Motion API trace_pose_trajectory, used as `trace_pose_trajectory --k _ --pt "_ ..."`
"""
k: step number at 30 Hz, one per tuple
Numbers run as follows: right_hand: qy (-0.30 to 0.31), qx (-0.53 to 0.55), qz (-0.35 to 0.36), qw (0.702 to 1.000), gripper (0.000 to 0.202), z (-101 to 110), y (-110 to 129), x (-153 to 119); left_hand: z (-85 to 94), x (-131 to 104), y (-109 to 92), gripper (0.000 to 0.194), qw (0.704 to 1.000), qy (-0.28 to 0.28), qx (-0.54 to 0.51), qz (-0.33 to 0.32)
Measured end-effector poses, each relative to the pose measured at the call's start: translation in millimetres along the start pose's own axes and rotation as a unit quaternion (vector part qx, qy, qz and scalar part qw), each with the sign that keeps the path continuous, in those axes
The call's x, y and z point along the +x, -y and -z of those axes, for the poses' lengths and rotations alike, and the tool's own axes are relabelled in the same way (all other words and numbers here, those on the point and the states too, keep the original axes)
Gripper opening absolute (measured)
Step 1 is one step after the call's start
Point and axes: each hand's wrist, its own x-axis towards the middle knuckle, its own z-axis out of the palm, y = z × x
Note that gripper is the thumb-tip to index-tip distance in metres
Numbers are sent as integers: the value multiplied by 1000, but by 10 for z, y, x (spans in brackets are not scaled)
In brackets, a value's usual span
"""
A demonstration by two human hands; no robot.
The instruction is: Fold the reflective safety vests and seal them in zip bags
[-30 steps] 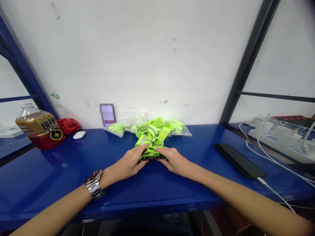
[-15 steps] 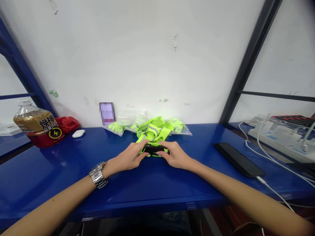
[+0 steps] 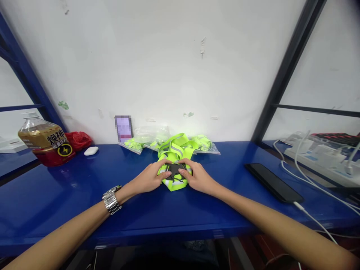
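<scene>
A black plastic buckle (image 3: 174, 170) lies between my two hands, its broad face turned up. My left hand (image 3: 152, 176) grips its left end, thumb on top and fingers behind. From the other side my right hand (image 3: 199, 177) pinches the right end the same way. Neon-yellow reflective strap (image 3: 176, 146) with grey stripes is bunched in loops behind the buckle, and more of it shows beneath and in front. The strap rests on the blue table (image 3: 168, 213). Fingers hide part of the buckle's edges.
Clear bags (image 3: 205, 144) of yellow straps lie along the wall beside a pixelated upright card (image 3: 123, 127). At left are a drink bottle (image 3: 46, 140), a red plastic bag (image 3: 80, 140) and a white case (image 3: 91, 151). A phone (image 3: 272, 182) with a white cable lies at right, near power strips (image 3: 323, 157).
The buckle has tilted so its flat face shows upward, and strap beneath it now spreads toward me. Both hands keep hold of its ends.
</scene>
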Motion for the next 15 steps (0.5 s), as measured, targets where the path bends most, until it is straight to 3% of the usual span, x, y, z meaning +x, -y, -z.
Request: trace_pose_trajectory --k 4,10,15 --pt "-6 -47 18 999 31 -15 29 -17 -40 -5 -24 39 999 15 33 6" --pt "-51 -185 88 977 29 -79 -51 -29 -67 -19 72 31 974 -47 203 -88" --pt "-43 -215 146 965 29 -72 -70 -50 -40 -64 54 35 943 -37 293 -154"
